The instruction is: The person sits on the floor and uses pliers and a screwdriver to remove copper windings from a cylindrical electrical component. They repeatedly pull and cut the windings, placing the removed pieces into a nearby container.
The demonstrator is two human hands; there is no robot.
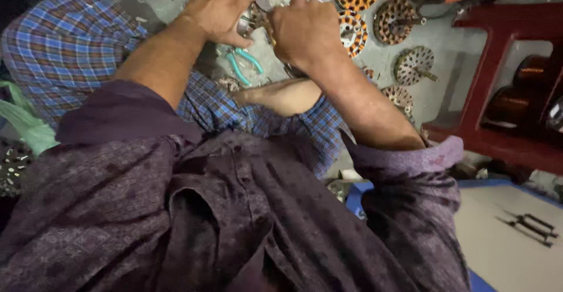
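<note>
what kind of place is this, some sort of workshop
Probably a small motor-winding repair shop, worked on the floor. Round copper-wound motor cores lie scattered on the grey concrete floor, spools of copper wire sit in a dark red rack, and teal-handled pliers lie below both hands.

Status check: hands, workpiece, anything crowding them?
Left hand and right hand both gripping small metal part. Teal-handled pliers lie just below. Wound stator cores at right.
</note>
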